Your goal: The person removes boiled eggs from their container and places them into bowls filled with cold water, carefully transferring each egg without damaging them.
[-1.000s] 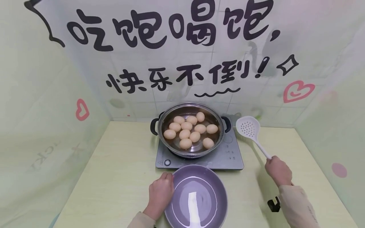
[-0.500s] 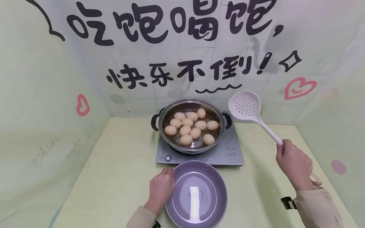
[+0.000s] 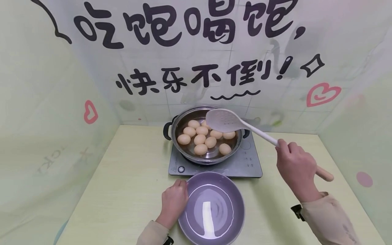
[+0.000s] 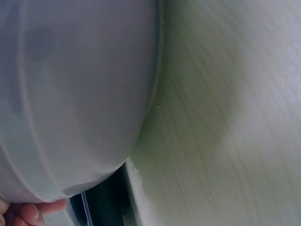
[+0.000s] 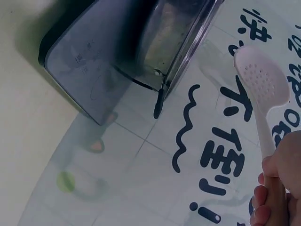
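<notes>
Gripping the skimmer (image 3: 225,120) by its brown handle, the right hand (image 3: 295,166) is keeping its fingers wrapped round the grip. The eggs (image 3: 200,149) are lying in the pot (image 3: 196,161), forward and left of that hand, and the skimmer's long axis is pointing the same way, passing above the pot's right handle. Its head is hanging over the back-right eggs, hiding some and seemingly not touching them. The left hand (image 3: 175,202) is lying nearer the front eggs, but its curled fingers are holding the left rim of the bowl (image 3: 211,211), which is standing on the worktop (image 3: 131,177) just in front of the induction cooker (image 3: 242,170). The pot's raised rim is ringing the eggs; the wall sheet (image 3: 147,115) is rising close behind. Between the 2 front eggs, bare pot bottom is showing, probably the easiest entry.
</notes>
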The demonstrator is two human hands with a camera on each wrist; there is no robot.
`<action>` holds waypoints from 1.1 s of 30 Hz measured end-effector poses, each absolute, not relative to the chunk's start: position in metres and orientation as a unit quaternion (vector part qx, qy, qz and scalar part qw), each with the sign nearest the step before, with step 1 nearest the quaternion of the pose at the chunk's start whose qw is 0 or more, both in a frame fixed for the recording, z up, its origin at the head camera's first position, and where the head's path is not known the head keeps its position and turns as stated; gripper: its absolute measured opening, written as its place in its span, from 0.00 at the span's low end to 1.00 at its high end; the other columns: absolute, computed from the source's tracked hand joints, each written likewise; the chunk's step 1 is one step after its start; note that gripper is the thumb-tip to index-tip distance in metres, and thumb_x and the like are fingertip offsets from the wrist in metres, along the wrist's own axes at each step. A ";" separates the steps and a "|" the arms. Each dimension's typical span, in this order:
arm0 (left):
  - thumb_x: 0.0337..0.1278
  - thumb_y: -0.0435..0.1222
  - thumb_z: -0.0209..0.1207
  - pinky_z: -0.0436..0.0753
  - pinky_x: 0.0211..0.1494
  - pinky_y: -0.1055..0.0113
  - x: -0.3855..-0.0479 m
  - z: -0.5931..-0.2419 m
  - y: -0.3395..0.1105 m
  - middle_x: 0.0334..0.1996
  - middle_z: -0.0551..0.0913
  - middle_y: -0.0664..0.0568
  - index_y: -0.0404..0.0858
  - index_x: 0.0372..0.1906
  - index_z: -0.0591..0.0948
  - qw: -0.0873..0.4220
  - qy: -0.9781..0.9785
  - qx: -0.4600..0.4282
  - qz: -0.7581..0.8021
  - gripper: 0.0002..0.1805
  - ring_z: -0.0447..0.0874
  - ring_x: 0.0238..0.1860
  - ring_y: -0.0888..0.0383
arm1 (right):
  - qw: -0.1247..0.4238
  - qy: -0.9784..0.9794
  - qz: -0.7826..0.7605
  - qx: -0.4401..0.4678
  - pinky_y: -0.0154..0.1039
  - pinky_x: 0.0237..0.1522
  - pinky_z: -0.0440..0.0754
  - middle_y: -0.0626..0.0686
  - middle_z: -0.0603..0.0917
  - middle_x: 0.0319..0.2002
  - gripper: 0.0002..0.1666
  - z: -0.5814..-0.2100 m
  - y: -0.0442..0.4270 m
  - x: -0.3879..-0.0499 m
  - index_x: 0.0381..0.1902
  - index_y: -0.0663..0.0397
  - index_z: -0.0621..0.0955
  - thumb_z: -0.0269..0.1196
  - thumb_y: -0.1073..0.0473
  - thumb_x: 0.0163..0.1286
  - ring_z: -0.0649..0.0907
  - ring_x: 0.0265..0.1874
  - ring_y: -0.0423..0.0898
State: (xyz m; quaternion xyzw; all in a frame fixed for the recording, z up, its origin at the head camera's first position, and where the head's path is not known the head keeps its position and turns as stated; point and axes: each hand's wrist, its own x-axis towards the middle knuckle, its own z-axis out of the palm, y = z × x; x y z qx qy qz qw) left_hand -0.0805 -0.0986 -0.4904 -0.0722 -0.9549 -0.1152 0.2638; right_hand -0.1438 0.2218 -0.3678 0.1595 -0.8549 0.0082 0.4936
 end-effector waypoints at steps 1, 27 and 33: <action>0.46 0.34 0.61 0.68 0.09 0.66 -0.080 -0.490 -0.099 0.17 0.73 0.52 0.35 0.22 0.79 0.262 -0.955 -0.072 -0.116 0.06 0.69 0.08 0.56 | 0.496 -0.852 0.006 0.164 0.41 0.05 0.52 0.58 0.68 0.13 0.06 -0.369 0.219 -0.145 0.30 0.63 0.75 0.56 0.63 0.62 0.63 0.05 0.52; 0.49 0.36 0.60 0.66 0.09 0.67 -0.079 -0.490 -0.098 0.19 0.74 0.52 0.36 0.24 0.80 0.245 -0.959 -0.064 -0.124 0.06 0.68 0.08 0.57 | 0.488 -0.831 -0.070 0.257 0.31 0.11 0.47 0.54 0.61 0.13 0.16 -0.390 0.176 -0.155 0.27 0.63 0.73 0.39 0.70 0.68 0.57 0.08 0.45; 0.49 0.35 0.60 0.66 0.09 0.67 -0.079 -0.489 -0.099 0.19 0.74 0.52 0.36 0.24 0.80 0.245 -0.959 -0.064 -0.125 0.06 0.68 0.08 0.57 | 0.458 -0.845 -0.073 0.265 0.32 0.09 0.48 0.53 0.59 0.13 0.15 -0.395 0.178 -0.152 0.24 0.62 0.69 0.38 0.69 0.67 0.57 0.07 0.44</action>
